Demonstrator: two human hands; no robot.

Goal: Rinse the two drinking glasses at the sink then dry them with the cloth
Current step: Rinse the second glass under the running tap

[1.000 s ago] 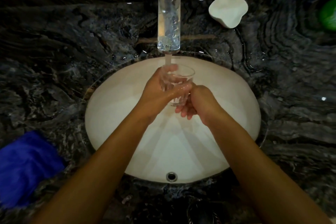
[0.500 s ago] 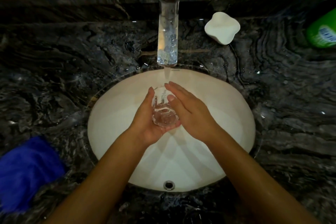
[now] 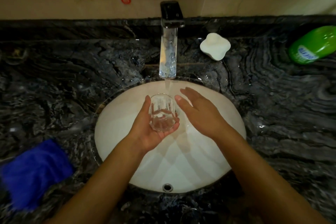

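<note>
A clear ribbed drinking glass (image 3: 161,112) lies tilted in the palm of my left hand (image 3: 145,129), its mouth turned up toward the running water from the tap (image 3: 168,56). My right hand (image 3: 199,110) hovers just right of the glass with flat, spread fingers and holds nothing. Both hands are over the white oval sink basin (image 3: 120,123). A blue cloth (image 3: 34,171) lies crumpled on the dark marble counter at the left. Only one glass is in view.
A white lobed soap dish (image 3: 215,46) sits on the counter right of the tap. At the far right lies a green bottle (image 3: 312,44). The basin's overflow hole (image 3: 167,187) is at its near edge. The counter is wet around the sink.
My right hand has come off the glass and moved right, fingers spread. The glass now rests in my left palm alone. The view has tilted up, showing more wall and tap.
</note>
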